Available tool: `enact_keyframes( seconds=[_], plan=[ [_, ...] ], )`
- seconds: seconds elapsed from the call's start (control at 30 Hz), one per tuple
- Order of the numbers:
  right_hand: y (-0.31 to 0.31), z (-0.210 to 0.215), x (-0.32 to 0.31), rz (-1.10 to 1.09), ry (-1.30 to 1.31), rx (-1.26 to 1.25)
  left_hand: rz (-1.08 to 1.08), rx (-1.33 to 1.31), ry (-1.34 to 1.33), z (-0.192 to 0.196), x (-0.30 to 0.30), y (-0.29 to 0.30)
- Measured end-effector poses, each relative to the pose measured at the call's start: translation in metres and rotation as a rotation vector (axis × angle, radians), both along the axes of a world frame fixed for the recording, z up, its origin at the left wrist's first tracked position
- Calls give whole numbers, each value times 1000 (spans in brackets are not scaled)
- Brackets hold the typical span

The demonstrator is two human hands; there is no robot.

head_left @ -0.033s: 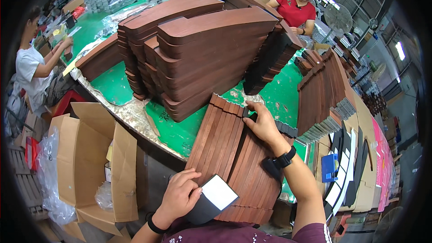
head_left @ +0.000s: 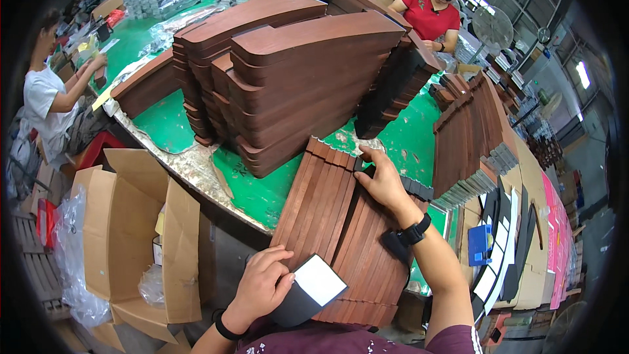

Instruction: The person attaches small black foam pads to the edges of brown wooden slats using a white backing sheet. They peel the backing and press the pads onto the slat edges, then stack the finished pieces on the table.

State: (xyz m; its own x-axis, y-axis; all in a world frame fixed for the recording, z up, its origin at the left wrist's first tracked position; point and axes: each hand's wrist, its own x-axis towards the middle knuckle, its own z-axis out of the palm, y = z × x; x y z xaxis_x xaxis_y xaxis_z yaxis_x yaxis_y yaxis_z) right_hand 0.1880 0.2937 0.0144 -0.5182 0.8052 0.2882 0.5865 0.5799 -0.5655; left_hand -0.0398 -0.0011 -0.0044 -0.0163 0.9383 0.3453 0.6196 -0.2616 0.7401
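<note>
Two side-by-side rows of narrow reddish-brown wooden slats (head_left: 313,196) slope from the table edge toward my lap, a dark gap between them. At their far end my right hand (head_left: 385,180) grips the slats beside the gap, thumb on top and index finger over the end; its other fingers are hidden. My left hand (head_left: 263,285) lies open on the near part of the left row, fingers loosely stretched. Its thumb touches the edge of a black flat piece with a white square (head_left: 321,280). Tall stacks of curved brown wooden boards (head_left: 314,72) stand just beyond.
The green-topped table (head_left: 246,190) has a worn, pale edge. More stacked slats (head_left: 468,137) stand at the right. An open cardboard box (head_left: 137,242) is at my lower left. A blue plastic box (head_left: 480,244) lies right. Two people work across the table, one in red (head_left: 429,16).
</note>
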Motion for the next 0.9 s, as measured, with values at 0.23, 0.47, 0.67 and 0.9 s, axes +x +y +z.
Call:
enact_keyframes(
  seconds=[0.23,0.47,0.67,0.9],
  plan=[
    [-3,3,8,33,-32,75,-6,-9,-3,-2,0,-2],
    [-9,11,10,28,-212,181,-8,-6,28,2,1,-1],
    [-22,13,7,102,-547,506,-2,27,-102,0,0,-3],
    [-33,35,9,108,-500,154,212,-200,-546,22,-8,-21]
  ],
)
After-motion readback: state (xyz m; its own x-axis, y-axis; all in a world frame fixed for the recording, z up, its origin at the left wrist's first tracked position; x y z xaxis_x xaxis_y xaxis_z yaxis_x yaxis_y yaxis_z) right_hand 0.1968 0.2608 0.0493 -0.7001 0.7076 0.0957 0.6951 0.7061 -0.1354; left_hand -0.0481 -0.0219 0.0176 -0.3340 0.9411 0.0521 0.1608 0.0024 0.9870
